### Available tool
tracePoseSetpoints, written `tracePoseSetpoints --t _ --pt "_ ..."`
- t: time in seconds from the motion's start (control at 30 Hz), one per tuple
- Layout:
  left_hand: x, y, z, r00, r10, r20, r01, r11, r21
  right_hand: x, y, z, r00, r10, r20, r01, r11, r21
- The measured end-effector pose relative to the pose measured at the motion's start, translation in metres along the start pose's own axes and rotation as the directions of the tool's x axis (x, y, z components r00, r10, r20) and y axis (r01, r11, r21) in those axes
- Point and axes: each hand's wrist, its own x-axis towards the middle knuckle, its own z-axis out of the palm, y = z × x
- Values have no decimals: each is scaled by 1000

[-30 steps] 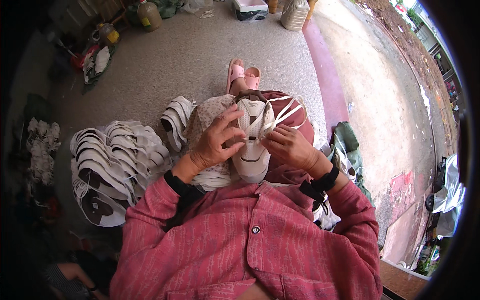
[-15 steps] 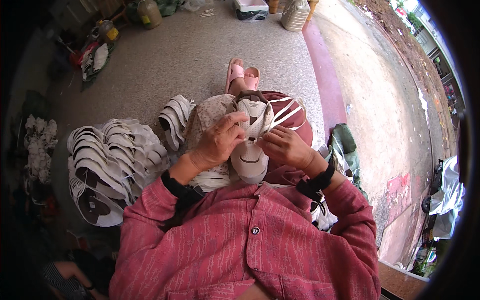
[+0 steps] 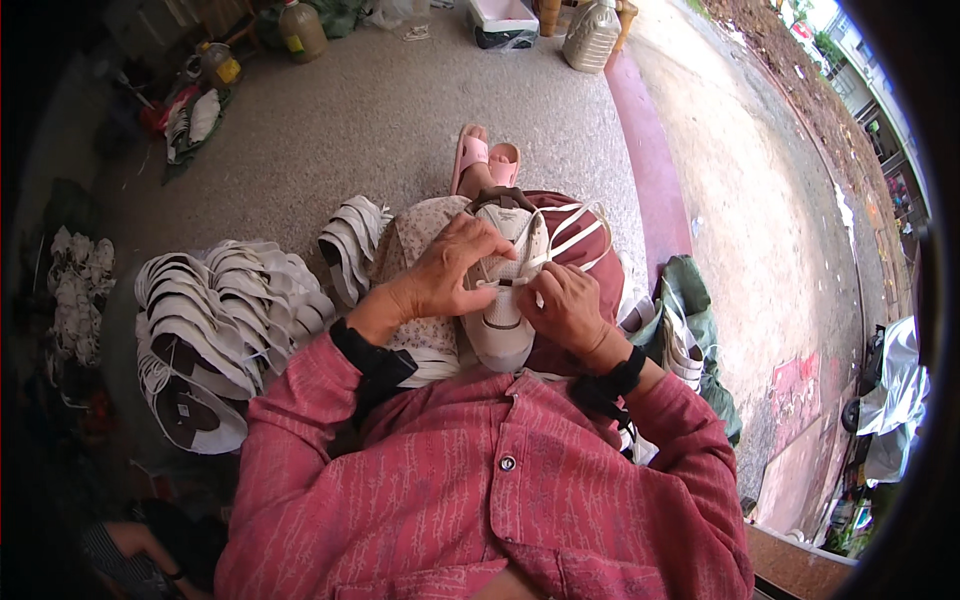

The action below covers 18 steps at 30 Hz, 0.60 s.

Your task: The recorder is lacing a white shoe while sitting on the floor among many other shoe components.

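A white and beige shoe upper (image 3: 502,345) with a dark brown collar lies across my lap, its toe toward me. Cream shoelace (image 3: 577,238) runs through its eyelets, and loose loops spread over the dark red cloth on the right. My left hand (image 3: 450,268) rests at the shoe's left side, thumb and fingers apart, nothing visible between them. At the lower eyelets on the right, my right hand (image 3: 562,308) pinches the lace between thumb and finger. The fingertips hide part of the lacing.
Stacked white shoe uppers (image 3: 205,325) lie to my left, a smaller stack (image 3: 352,245) beside my knee. A green sack (image 3: 688,290) with shoe parts sits at my right. Farther off stand a plastic jug (image 3: 593,38) and a white box (image 3: 503,18).
My left thumb and fingers have spread wider apart. My right hand has turned slightly and shifted right, still at the lace. The shoe upper stays on my lap.
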Motion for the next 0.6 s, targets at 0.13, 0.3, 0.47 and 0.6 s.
tracePoseSetpoints --t 0.13,0.3,0.47,0.6 --pt "-1 4 19 990 -77 -118 73 996 -43 2 6 -21 964 32 263 -118 940 319" --pt "-2 13 33 961 -94 -262 105 994 27 16 23 -35 971 132 200 -175 961 213" --pt "-2 15 35 951 -112 -289 130 991 43 24 17 -44 955 -114 275 44 968 247" --pt "-3 12 31 958 -104 -266 105 994 -10 25 18 -45 931 -211 299 141 961 240"
